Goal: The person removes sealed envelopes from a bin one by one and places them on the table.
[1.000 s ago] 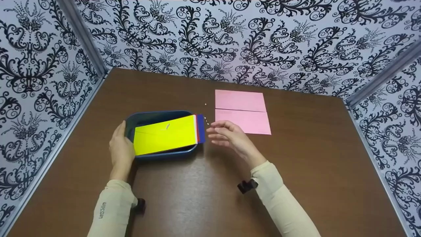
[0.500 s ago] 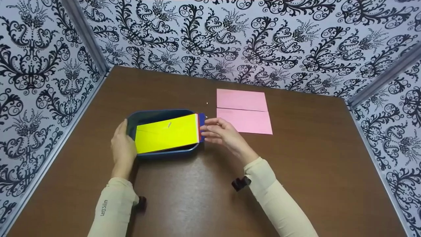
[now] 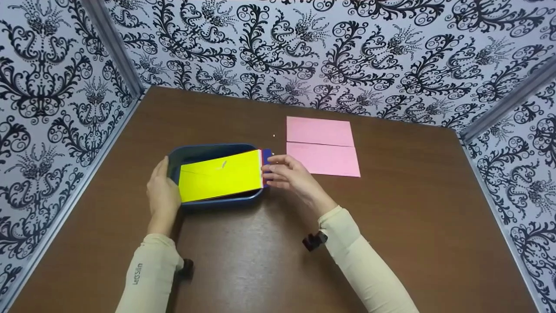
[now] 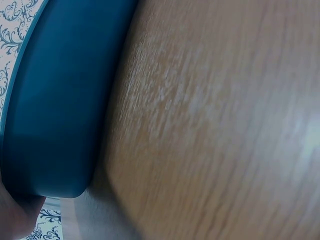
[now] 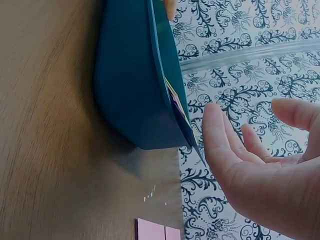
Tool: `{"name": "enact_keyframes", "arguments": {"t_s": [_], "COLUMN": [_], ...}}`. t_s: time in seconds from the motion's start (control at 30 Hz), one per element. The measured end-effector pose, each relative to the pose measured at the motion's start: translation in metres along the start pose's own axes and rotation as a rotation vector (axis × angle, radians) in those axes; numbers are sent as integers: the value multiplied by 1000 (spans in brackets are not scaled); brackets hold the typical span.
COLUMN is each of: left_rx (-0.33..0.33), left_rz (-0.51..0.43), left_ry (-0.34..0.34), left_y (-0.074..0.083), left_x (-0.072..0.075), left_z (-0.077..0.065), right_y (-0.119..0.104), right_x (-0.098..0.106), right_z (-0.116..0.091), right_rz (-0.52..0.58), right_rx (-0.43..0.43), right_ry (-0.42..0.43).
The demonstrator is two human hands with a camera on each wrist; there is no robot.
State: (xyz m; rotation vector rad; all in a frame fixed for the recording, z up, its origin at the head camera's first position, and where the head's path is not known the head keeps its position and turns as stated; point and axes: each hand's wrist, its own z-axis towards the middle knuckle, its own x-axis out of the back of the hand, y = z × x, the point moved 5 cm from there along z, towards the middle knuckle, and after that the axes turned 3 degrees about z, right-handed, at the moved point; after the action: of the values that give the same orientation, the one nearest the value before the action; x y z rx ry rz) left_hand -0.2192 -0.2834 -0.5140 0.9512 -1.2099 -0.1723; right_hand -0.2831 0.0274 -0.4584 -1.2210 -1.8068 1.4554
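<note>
A dark blue tub [image 3: 221, 202] stands on the table, with a stack of flat paper pieces sticking up over its right rim. Yellow paper [image 3: 221, 176] lies on top, with a small pale mark; white, red and blue edges [image 3: 267, 157] show at the right. My left hand [image 3: 163, 193] rests along the tub's left end, fingers fairly straight; its thumb is hard to make out. Beside the stack's right end is my right hand [image 3: 291, 177], holding nothing. In the right wrist view its loosely bent fingers [image 5: 215, 132] stand apart from the paper.
Two pink paper rectangles [image 3: 320, 130] lie edge to edge on the brown table [image 3: 412, 208], behind and right of the tub. Small white bits [image 5: 150, 194] lie between tub and pink paper. Patterned walls [image 3: 304, 52] enclose the back and sides.
My right hand has moved left, from beside the stack's end to over its blue edge in the head view. My left hand stays at the tub's left end.
</note>
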Motion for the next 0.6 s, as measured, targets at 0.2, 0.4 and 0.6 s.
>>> {"name": "enact_keyframes", "arguments": {"t_s": [0.2, 0.4, 0.6], "left_rx": [8, 5, -11], "left_rz": [-2, -2, -1], "left_ry": [-7, 0, 2], "left_y": [-1, -1, -1], "left_x": [1, 0, -1], "left_z": [-1, -1, -1], "right_y": [2, 4, 6], "right_x": [-2, 0, 9], "right_z": [1, 2, 7], "right_rz": [-7, 11, 55], "right_rx": [1, 16, 99], "right_ry": [-5, 50, 213]}}
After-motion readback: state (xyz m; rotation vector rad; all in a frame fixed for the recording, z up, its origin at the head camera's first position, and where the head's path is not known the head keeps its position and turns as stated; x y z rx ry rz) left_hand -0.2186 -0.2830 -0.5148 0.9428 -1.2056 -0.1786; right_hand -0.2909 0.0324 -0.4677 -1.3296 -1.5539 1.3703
